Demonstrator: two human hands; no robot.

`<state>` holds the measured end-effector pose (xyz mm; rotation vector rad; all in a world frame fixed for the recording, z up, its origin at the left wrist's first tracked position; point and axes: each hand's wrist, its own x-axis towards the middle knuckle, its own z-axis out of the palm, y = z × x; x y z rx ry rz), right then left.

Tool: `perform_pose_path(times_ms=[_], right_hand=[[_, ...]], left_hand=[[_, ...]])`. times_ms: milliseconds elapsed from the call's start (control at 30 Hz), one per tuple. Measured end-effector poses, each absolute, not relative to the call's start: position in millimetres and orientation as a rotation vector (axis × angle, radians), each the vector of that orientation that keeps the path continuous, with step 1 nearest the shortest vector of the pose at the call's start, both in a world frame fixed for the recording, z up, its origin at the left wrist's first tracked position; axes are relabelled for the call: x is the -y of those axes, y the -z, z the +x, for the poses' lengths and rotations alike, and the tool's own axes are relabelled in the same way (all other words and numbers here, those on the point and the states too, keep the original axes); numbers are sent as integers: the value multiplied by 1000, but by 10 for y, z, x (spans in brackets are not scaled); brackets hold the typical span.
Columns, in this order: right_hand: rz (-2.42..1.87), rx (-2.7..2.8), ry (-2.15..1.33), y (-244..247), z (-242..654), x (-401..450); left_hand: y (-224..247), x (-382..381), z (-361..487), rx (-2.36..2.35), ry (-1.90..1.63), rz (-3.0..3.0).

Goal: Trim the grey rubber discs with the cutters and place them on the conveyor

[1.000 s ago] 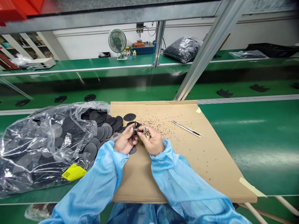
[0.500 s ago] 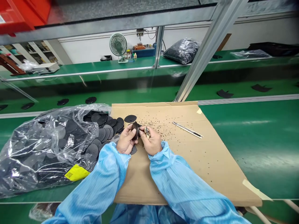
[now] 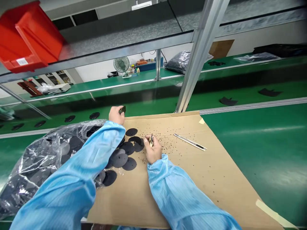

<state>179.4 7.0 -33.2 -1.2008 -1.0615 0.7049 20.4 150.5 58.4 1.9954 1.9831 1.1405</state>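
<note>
Black disc (image 3: 122,110) is in my left hand (image 3: 116,115), grip closed on it, above the far edge of the cardboard (image 3: 192,179). My right hand (image 3: 153,149) has its grip closed around a small metal tool (image 3: 151,140), near loose discs (image 3: 120,160). Cutter (image 3: 190,142) lies to the right.

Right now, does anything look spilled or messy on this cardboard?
Yes: tiny dark crumbs are scattered across the cardboard, thickest beside the right hand, looking like loose debris rather than anything set out.
</note>
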Motion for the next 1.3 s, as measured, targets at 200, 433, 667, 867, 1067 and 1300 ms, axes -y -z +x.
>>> perform_pose_path(times_ms=[200,433,667,867,1067,1300], right_hand=[[-1185,1018,-746,299,1810,-65],[-1189,1011,-758,319,1801,-89],[-1194,1042,-749,321,1808,-97],[-1193,1043,-750,295,1822,-90],[-1200,1058,-759,310,1820,-88],[-1197,1130,-736,298,1833,-74]], left_hand=[[-680,-1639,447,-2011,-649,2198],[-206,-1069,443,-1827,-19,2371],[48,-1068,354,-1861,-137,2350],[-21,-913,345,-1910,-451,2315],[-195,-504,397,-1705,-994,1878],[150,-155,534,-1511,-1254,1295]])
